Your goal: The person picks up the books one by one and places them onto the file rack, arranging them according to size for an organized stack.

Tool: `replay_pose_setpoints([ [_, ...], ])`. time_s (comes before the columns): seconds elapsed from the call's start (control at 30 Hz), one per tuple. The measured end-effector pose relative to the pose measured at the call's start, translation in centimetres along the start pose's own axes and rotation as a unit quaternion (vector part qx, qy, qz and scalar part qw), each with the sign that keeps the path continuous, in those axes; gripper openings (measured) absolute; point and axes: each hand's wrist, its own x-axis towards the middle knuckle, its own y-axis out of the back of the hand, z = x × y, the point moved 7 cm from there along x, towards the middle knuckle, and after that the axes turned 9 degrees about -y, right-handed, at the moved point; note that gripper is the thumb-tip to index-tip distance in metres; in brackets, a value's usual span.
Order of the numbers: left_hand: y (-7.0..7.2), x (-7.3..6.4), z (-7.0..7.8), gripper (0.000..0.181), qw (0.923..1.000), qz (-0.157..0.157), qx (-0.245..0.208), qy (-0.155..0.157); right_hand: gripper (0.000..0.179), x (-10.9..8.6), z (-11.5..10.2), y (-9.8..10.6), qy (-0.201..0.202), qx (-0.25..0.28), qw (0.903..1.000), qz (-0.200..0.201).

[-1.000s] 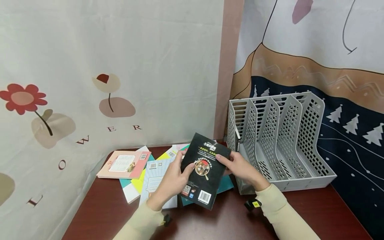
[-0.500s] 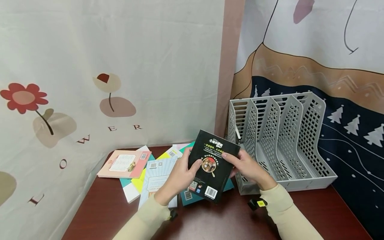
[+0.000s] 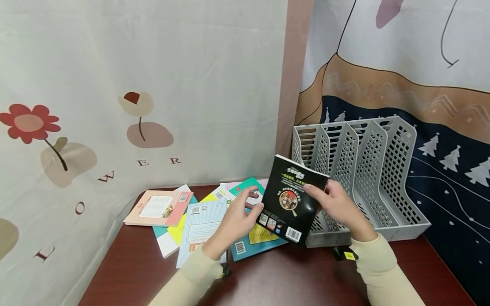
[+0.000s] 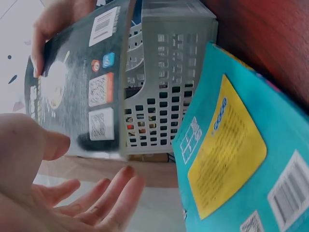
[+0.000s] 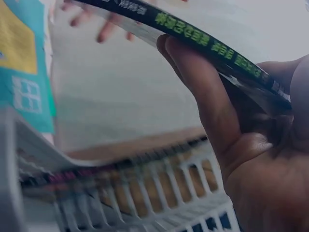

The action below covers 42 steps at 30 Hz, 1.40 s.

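Note:
My right hand (image 3: 342, 208) pinches a black paperback book (image 3: 291, 199) by its right edge, thumb on the back cover and fingers beneath, as the right wrist view shows. The book is tilted in front of a grey file rack (image 3: 367, 236), overlapping its left compartments. Green and white lettering runs along its spine (image 5: 193, 36). My left hand (image 3: 237, 221) is beside the book's left edge, fingers spread and curved with nothing between them. Beneath the book lies a teal book (image 3: 245, 250) with a yellow label (image 4: 227, 154).
Left of the hands, several books overlap: a pink one (image 3: 160, 209), a pale blue one (image 3: 200, 227) and a yellow one (image 3: 176, 231). Inside the rack, a thin book (image 5: 87, 171) stands in an end compartment. Fabric wall hangings (image 3: 214, 85) border the dark red table (image 3: 126, 263).
The black book has moved right and slightly up toward the rack with my right hand. My left hand has released its left edge, uncovering more of the teal book below.

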Motion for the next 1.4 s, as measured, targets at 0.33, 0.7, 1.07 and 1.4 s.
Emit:
replay_pose_setpoints([
  [0.33, -3.2, 0.3, 0.6, 0.053, 0.999, -0.042, -0.013, -0.004, 0.047, -1.7, -0.6, 6.1, -0.021, -0.067, 0.9928, 0.097],
  [0.7, -7.1, 0.9, 2.5, 0.053, 0.9977, -0.065, 0.012, -0.015, 0.047, -3.9, -1.5, 9.2, -0.024, -0.15, 0.978, 0.143],
  [1.07, -11.3, 0.5, 3.6, 0.078, 0.9926, -0.121, 0.01, 0.007, 0.043, -5.5, -2.4, 10.3, -0.008, -0.193, 0.9667, 0.168],
  [1.4, -12.7, 0.5, 3.6, 0.082, 0.9924, -0.114, 0.042, 0.018, 0.051, -4.2, -3.2, 8.1, 0.079, -0.281, 0.9274, 0.234],
])
